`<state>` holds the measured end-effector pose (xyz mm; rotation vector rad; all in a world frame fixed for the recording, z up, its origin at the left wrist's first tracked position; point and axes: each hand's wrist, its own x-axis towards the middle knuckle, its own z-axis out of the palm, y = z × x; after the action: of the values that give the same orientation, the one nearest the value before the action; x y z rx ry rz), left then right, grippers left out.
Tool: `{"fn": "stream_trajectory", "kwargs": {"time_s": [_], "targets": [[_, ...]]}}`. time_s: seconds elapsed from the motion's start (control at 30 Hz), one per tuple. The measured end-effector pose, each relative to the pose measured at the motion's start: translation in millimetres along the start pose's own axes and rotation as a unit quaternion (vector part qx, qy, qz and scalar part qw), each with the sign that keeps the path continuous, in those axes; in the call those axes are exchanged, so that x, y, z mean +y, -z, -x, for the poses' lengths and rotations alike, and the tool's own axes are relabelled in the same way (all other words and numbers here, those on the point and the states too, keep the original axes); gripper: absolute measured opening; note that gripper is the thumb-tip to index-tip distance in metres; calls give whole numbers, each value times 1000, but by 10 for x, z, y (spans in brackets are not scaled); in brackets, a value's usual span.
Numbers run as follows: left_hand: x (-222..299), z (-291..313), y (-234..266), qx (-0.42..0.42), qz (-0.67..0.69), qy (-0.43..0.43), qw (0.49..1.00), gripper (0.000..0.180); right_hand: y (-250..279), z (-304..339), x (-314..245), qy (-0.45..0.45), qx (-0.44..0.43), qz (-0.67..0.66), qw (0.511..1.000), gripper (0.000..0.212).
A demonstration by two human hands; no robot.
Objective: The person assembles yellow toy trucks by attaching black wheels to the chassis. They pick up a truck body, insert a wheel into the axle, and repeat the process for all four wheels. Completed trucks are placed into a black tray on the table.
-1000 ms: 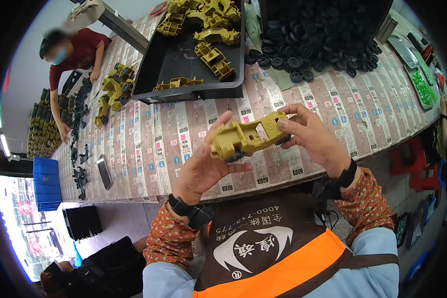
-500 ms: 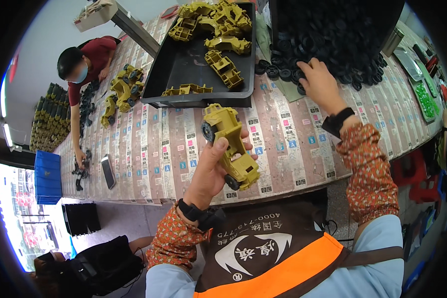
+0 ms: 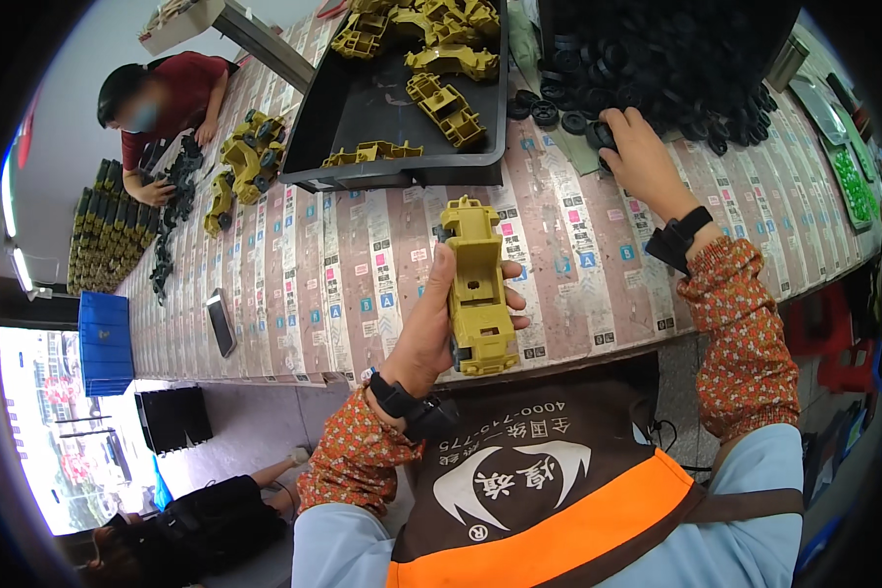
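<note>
My left hand (image 3: pixel 429 328) is closed around a mustard-yellow toy car body (image 3: pixel 480 284), held over the near edge of the table. Its hollow cabin faces up, and dark wheels (image 3: pixel 445 235) show along its left side. At the front of a big heap of black toy wheels (image 3: pixel 647 73), my right hand (image 3: pixel 639 157) pinches one black wheel (image 3: pixel 601 135) between thumb and fingers. Loose wheels (image 3: pixel 544 113) lie just left of those fingers.
A black tray (image 3: pixel 402 176) of yellow car bodies (image 3: pixel 446 108) stands ahead. At the left, a co-worker (image 3: pixel 176 108) reaches to dark parts (image 3: pixel 178 186) beside wheeled yellow cars (image 3: pixel 250 162). A phone (image 3: pixel 220 321) lies near the front edge; a green tray (image 3: pixel 848 186) sits far right.
My left hand has turned the car body more upright, its cabin facing me. My right fingers have closed on a wheel at the heap. The co-worker's arm has drawn back from the table's near side.
</note>
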<state>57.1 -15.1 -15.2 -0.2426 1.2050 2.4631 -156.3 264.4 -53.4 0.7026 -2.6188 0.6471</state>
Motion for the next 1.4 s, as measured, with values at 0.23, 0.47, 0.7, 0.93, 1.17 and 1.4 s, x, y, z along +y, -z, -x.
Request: {"fn": "stream_trajectory", "kwargs": {"time_s": [0.23,0.47,0.7,0.93,1.17,1.4], "targets": [[-35,59,-72,15,-3,-5,1000,72,-19,-9,127,-63,17,-99,993,31],[-153,51,-89,-25,47,-25,998,72,370,425,-1010,-175,-156,-446,864,15],[-200,106,-14,-50,-21,51,997,73,299,715,-1549,-229,-143,-520,810,18],[-290,116,1,5,-29,7,1000,73,197,868,-1569,-250,-137,-513,810,22],[-290,91,-189,16,-72,-46,996,74,188,964,-1606,-252,-124,-529,801,25],[-370,91,-190,41,-190,-112,975,74,265,1056,-1682,-190,-118,-443,868,30]]}}
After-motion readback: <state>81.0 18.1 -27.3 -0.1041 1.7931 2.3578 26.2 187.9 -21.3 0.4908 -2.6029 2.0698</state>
